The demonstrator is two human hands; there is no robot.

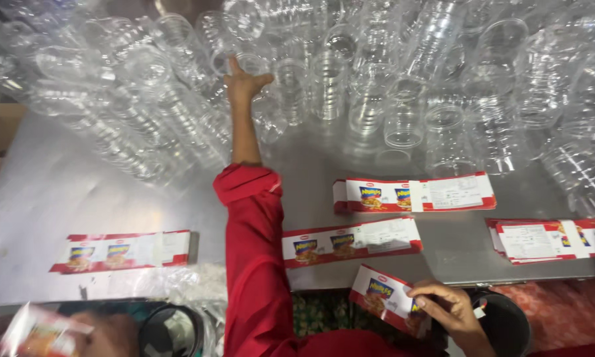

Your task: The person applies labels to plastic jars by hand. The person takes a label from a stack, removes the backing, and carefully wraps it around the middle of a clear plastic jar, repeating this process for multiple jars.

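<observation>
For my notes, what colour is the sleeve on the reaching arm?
Red; the sleeve shows best in the head view.

Left arm stretched forward, left hand (244, 82) spread, right hand (443, 307) pinching

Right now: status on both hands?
Left hand open, reaching into clear plastic jars. Right hand gripping red-and-white label. Label stacks lie between.

Jars (377, 79) are heaped across the top of the frame on the surface (59, 192). Below them, label stacks (413, 195) are spread from lower left to right edge. A single label (387, 297) is placed bottom centre, off the surface edge.
</observation>
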